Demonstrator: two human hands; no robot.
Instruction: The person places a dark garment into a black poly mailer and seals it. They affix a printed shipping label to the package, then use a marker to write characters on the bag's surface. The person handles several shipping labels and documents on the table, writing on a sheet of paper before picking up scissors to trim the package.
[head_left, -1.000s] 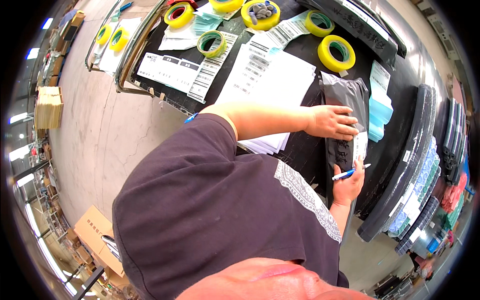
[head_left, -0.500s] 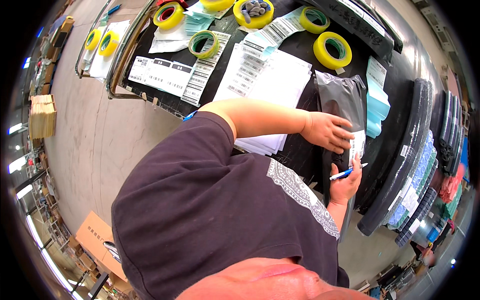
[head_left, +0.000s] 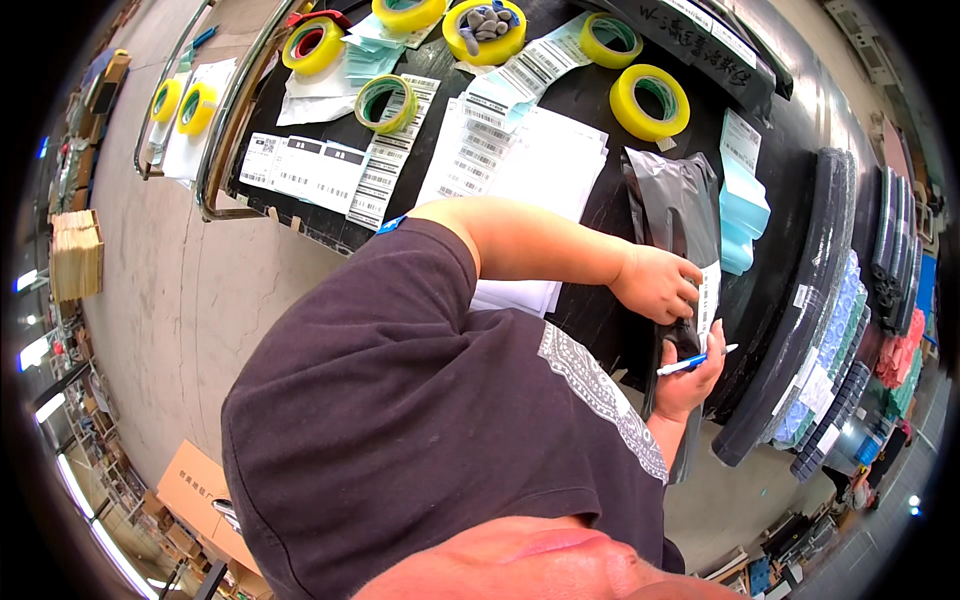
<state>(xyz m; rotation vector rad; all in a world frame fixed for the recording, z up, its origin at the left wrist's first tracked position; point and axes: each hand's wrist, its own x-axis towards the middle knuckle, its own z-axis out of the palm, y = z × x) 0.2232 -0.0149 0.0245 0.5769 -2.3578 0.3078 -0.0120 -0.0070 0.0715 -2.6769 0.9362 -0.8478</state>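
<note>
A long black plastic mailing bag (head_left: pixel 676 205) lies on the black table, a white printed label (head_left: pixel 709 300) along its right side. My left hand (head_left: pixel 655 284) reaches across from the left, its fingers curled down on the bag beside the label and closed on the plastic. Just nearer to me, my right hand (head_left: pixel 697 385) wraps the bag's lower part from beneath. A blue and white pen (head_left: pixel 688 364) is held across that same hand, between thumb and fingers. What the palm of my right hand touches is partly hidden.
Left of the bag lie white paper sheets (head_left: pixel 565 155) and barcode label strips (head_left: pixel 392 150). Yellow tape rolls (head_left: pixel 650 103) stand along the far side. Light blue folded labels (head_left: pixel 742 215) sit right of the bag. Dark plastic-wrapped rolls (head_left: pixel 800 310) line the right.
My left hand's fingers, spread flat on the bag before, are now curled in on it, and the hand is slightly nearer to me. My right hand and pen have shifted slightly nearer too.
</note>
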